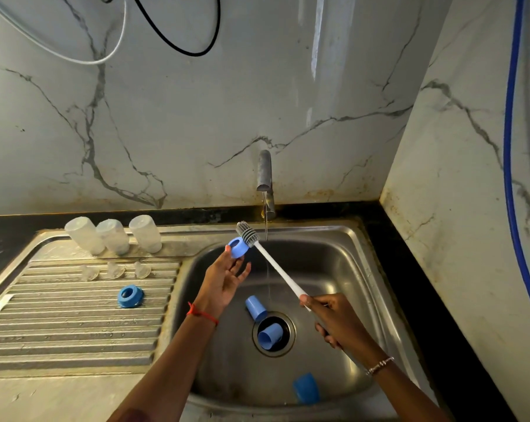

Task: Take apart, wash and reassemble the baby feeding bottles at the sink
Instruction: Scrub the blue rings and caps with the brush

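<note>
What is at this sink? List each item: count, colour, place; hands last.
Bottle bodies: 3, clear, upturned at drainer's back
Teats: 3, clear, on drainer ribs
Collar rings: 2, blue, one on drainer, one in left hand
Caps: 3, blue, in basin, one in drain
Brush: 1, grey head, white handle, against held ring
Tap: 1, metal, running, behind basin
Cables: 2, white, black, wall
Hose: 1, blue, right wall
Left hand: 1, holds ring
Right hand: 1, grips brush handle
</note>
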